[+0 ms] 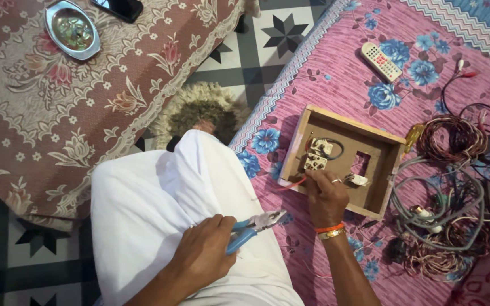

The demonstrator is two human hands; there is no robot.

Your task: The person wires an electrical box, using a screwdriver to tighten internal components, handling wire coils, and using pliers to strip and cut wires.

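My left hand [204, 254] rests on my white-clothed leg and grips blue-handled pliers [252, 228], jaws pointing right. My right hand [325, 196], with a ring and an orange bangle at the wrist, reaches into a shallow wooden box [387, 140] on the pink flowered bedspread. Its fingertips pinch a thin red wire [296, 183] beside a cream switch block [317, 154] mounted inside the box. A small white part [357, 179] lies in the box just right of that hand.
A heap of coiled wires and cables [452, 192] lies right of the box. A white remote control [380, 61] sits further up the bedspread. To the left are a flowered maroon cushion with a metal tray [71, 29], a dark phone [118, 8] and a patterned tile floor [267, 39].
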